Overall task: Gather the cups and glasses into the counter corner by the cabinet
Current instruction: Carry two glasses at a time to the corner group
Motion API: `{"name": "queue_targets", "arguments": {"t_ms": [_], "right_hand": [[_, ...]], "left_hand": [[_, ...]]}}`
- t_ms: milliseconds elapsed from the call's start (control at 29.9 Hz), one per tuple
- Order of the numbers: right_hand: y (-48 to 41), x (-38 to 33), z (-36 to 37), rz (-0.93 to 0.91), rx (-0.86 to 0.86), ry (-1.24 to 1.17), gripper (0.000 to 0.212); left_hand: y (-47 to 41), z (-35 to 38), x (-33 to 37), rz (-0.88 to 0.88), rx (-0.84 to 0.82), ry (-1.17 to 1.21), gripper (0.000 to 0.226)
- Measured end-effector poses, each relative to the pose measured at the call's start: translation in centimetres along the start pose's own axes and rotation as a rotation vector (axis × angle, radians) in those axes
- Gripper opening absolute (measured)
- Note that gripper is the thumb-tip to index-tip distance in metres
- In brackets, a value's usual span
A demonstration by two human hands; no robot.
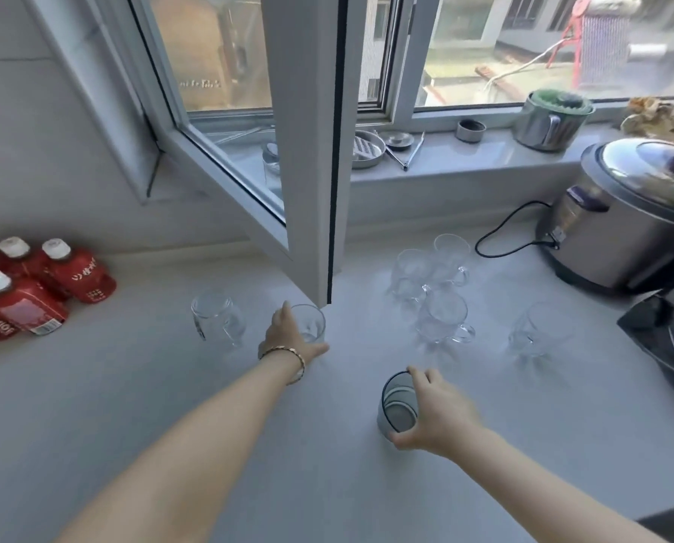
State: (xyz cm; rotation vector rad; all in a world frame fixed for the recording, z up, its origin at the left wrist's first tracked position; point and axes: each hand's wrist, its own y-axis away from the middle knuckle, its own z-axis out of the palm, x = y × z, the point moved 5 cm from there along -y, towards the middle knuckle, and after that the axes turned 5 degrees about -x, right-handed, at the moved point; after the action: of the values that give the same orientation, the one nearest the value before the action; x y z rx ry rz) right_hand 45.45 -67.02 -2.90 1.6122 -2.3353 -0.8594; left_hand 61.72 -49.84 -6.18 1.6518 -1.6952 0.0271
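Left hand (pixel 288 339) wraps a clear tumbler glass (pixel 309 322) under the open window sash (pixel 311 150); right hand (pixel 433 413) clamps a grey dark-rimmed cup (pixel 396 405) mid-counter (pixel 131 425), probably 2 per trip (4 clear mugs (pixel 443 317) wait nr the cooker).

Red bottles (pixel 72 270) w/ white caps; grey counter (pixel 131 405).

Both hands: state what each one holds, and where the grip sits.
Left hand wraps the side of a clear glass. Right hand pinches the rim of a grey cup.
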Motion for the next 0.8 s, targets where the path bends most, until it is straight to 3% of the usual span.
{"name": "queue_targets", "arguments": {"t_ms": [234, 501, 702, 802], "right_hand": [[-0.1, 0.8, 0.5, -0.102, 0.015, -0.122, 0.102], [0.0, 0.7, 0.0, -0.258, -0.049, -0.116, 0.106], [5.5, -4.7, -0.9, -0.584, -0.107, 0.081, 0.104], [11.4, -9.6, 0.7, -0.836, -0.153, 0.199, 0.104]], "left_hand": [[3.7, 0.5, -0.4, -0.067, 0.143, 0.011, 0.072], [17.9, 2.0, -4.2, -0.131, 0.343, 0.227, 0.077], [29.4, 1.3, -8.2, -0.297, 0.548, 0.329, 0.082], [36.9, 1.9, -11.1, -0.415, 0.649, 0.389, 0.083]]}}
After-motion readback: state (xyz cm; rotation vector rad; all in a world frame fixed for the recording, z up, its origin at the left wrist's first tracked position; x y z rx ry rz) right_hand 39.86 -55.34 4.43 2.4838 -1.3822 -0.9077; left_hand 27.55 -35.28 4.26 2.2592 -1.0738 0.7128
